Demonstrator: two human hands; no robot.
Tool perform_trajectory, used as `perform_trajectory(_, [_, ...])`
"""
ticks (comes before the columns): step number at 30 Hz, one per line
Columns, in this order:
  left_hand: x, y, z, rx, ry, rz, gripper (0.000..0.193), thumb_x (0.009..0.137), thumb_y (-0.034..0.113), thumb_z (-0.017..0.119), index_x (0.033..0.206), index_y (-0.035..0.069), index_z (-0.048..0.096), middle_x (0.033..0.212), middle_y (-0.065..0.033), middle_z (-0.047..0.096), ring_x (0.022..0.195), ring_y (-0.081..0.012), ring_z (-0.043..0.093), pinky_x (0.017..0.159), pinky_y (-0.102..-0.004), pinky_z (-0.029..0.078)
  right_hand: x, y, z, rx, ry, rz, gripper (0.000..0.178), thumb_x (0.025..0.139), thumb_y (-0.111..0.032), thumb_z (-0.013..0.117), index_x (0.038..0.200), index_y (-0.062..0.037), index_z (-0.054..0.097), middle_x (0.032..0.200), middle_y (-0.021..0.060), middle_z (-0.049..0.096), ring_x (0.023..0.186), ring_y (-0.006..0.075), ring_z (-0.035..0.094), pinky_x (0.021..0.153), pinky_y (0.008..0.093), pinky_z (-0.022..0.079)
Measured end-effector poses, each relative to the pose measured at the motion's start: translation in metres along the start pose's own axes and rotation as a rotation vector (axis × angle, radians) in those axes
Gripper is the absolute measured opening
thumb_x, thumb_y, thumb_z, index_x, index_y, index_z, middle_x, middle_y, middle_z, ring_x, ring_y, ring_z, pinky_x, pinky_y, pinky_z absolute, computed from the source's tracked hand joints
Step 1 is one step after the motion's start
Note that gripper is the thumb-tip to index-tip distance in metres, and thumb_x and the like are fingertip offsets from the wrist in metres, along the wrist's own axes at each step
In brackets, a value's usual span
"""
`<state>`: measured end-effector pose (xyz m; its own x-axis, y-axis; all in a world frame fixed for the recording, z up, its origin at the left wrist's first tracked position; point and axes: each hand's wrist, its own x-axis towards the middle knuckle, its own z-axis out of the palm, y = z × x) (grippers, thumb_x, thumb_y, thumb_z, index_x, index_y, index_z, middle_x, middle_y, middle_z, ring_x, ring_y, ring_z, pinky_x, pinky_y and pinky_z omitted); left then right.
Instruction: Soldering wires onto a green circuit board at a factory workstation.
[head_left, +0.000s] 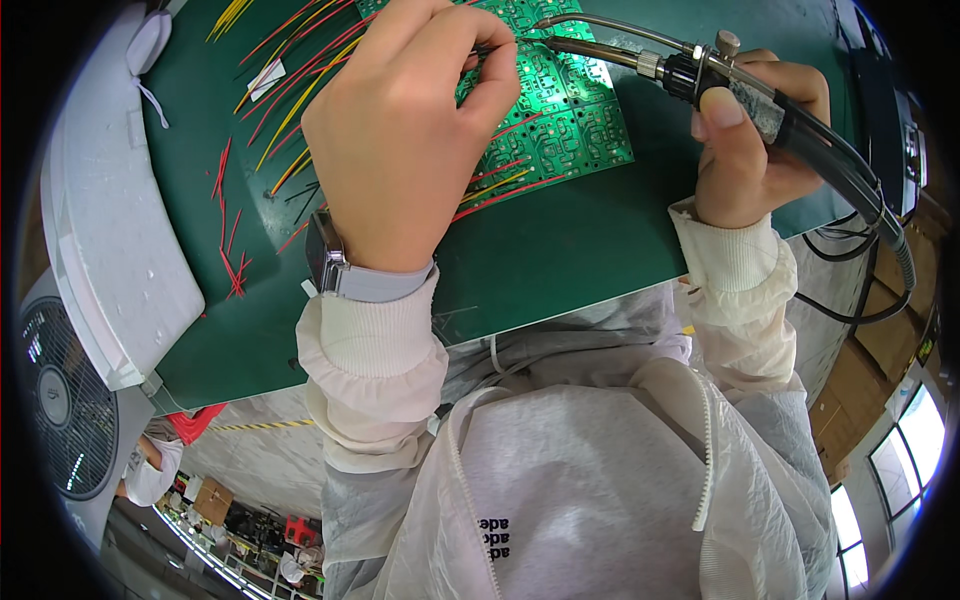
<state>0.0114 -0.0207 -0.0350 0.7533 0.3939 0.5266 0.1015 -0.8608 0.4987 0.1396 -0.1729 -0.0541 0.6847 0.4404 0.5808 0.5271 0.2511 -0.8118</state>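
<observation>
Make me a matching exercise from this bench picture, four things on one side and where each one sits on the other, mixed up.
Things:
1. soldering iron
2. wristwatch
3. fan
4. circuit board

Places:
A. lower left, beside the bench
B. on the green mat, under the fingers of the left hand
C. gripped in the right hand
D. strapped on the left wrist

Pairs: 1-C, 2-D, 3-A, 4-B

An electronics assembly workshop: green circuit board [560, 110], soldering iron [640, 60], cut wires [290, 90] on a green bench mat [560, 260].
</observation>
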Motion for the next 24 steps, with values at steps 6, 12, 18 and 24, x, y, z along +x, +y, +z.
perform_trajectory(6, [0.0006, -0.0015, -0.0003, -0.005, -0.007, 0.006, 0.010, 0.072, -0.001, 0.070, 0.077, 0.003, 0.062, 0.072, -0.0015, 0.058, 0.061, -0.0103, 0.056, 0.054, -0.0225, 0.043, -0.0021, -0.0014, 0.0037, 0.036, 0.074, 0.025, 0.029, 0.073, -0.015, 0.072, 0.085, 0.0013, 0.051, 0.063, 0.0088, 0.055, 0.046, 0.0098, 0.046, 0.046, 0.0212, 0.037])
perform_trajectory(12, [-0.0001, -0.0024, 0.0000, -0.045, -0.024, -0.027, 0.011, 0.073, -0.002, 0.070, 0.079, 0.003, 0.062, 0.072, -0.0010, 0.057, 0.062, -0.0085, 0.054, 0.054, -0.0210, 0.042, -0.0020, -0.0027, 0.0026, -0.025, 0.057, 0.033, 0.031, 0.073, -0.016, 0.073, 0.086, 0.0015, 0.051, 0.064, 0.0097, 0.055, 0.047, 0.0099, 0.048, 0.044, 0.0205, 0.037])
perform_trajectory(18, [0.0002, -0.0029, -0.0011, -0.086, -0.040, -0.054, 0.011, 0.073, -0.002, 0.069, 0.079, 0.002, 0.062, 0.071, -0.0008, 0.055, 0.062, -0.0072, 0.052, 0.053, -0.0199, 0.040, -0.0020, -0.0023, 0.0037, 0.031, 0.064, 0.034, 0.031, 0.073, -0.016, 0.073, 0.086, 0.0014, 0.051, 0.064, 0.0096, 0.055, 0.047, 0.0099, 0.048, 0.044, 0.0205, 0.037])
perform_trajectory(24, [0.0001, -0.0016, -0.0013, -0.061, -0.040, -0.049, 0.010, 0.074, -0.001, 0.070, 0.079, 0.003, 0.062, 0.071, -0.0010, 0.055, 0.062, -0.0075, 0.052, 0.053, -0.0200, 0.040, -0.0031, -0.0027, 0.0030, -0.002, 0.047, 0.022, 0.030, 0.073, -0.016, 0.073, 0.085, 0.0015, 0.051, 0.063, 0.0088, 0.055, 0.047, 0.0096, 0.047, 0.047, 0.0203, 0.038])
